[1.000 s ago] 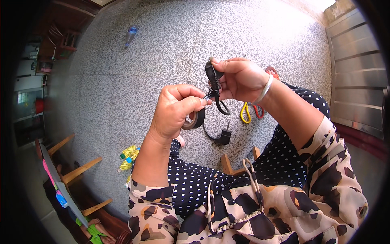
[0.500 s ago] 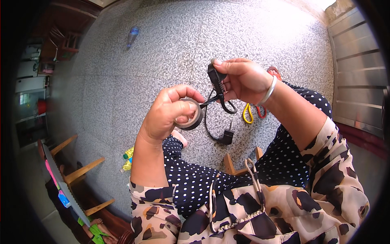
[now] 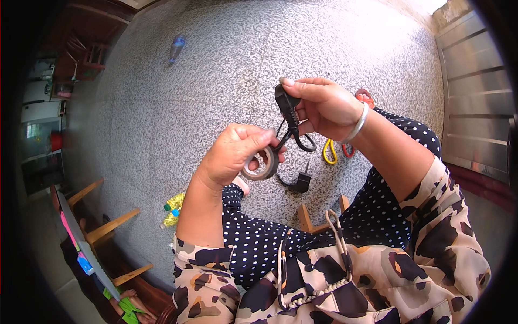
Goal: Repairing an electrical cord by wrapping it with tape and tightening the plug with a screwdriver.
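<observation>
Between the thumb and fingers of my left hand (image 3: 229, 152) is a roll of black tape (image 3: 273, 167), tilted, with one finger poking through its ring. My right hand (image 3: 335, 108) pinches a black plug-like connector (image 3: 284, 100) upright by its top. Its ribbed lower end runs into a black cord (image 3: 309, 147) that curls in a loop. The left thumb and fingertips press near the cord just below the connector; whether a strip of tape is stretched there is hard to make out. A black plug with metal pins (image 3: 301, 182) hangs or lies lower down, partly behind the roll.
Yellow loop (image 3: 330, 153) and red loop (image 3: 348, 150) handles lie on the speckled floor beyond my knee. A plastic bottle (image 3: 176, 49) lies farther off. At left are a stool (image 3: 110, 227), a yellow packet (image 3: 174, 209) and a person in green (image 3: 129, 309). A metal door (image 3: 475, 81) stands right.
My left hand has moved right and slightly down with the tape roll, closer to the cord, and its thumb has shifted from the ring to near the cord. The right hand has barely moved.
</observation>
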Action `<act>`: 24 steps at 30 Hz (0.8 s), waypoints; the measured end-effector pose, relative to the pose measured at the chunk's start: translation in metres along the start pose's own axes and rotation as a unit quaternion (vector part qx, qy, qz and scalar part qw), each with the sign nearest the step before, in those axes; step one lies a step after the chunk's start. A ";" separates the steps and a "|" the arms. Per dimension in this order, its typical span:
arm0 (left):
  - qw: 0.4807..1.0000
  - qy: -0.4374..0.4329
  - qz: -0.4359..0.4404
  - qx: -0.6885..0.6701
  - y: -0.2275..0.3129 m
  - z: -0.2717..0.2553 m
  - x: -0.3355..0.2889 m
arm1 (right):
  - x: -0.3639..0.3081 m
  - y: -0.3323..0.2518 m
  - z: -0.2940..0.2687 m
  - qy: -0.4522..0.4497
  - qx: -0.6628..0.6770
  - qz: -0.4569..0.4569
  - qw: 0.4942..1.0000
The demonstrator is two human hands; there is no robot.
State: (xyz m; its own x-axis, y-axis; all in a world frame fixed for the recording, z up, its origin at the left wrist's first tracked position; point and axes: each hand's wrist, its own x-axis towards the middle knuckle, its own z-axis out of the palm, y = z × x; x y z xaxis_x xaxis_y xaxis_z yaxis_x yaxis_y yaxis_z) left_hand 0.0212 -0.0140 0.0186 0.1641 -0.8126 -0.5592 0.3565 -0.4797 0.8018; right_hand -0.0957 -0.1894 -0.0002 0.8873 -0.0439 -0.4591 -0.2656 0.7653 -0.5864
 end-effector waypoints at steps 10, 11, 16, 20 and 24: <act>0.980 0.147 0.129 0.041 -0.004 0.016 0.000 | 0.000 0.000 0.000 0.072 -0.026 0.010 0.997; 0.976 0.142 0.148 0.075 -0.003 0.017 -0.001 | 0.001 0.000 -0.001 0.082 -0.026 0.016 0.996; 0.913 0.170 0.276 0.247 -0.007 0.024 0.000 | 0.003 0.001 -0.003 0.097 -0.015 0.036 0.995; 0.974 0.121 0.107 0.162 -0.008 0.015 0.001 | 0.006 0.003 -0.001 0.081 -0.028 0.036 0.996; 0.982 0.134 0.050 0.124 -0.009 0.011 -0.002 | 0.007 0.005 0.000 0.077 -0.040 0.037 0.996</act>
State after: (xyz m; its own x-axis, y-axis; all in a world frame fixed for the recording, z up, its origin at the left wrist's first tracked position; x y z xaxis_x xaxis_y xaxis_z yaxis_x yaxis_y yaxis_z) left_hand 0.0078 -0.0111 0.0149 0.4342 -0.7594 -0.4846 0.0962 -0.4958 0.8631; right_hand -0.0908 -0.1856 -0.0067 0.7977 -0.0920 -0.5959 -0.3623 0.7168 -0.5957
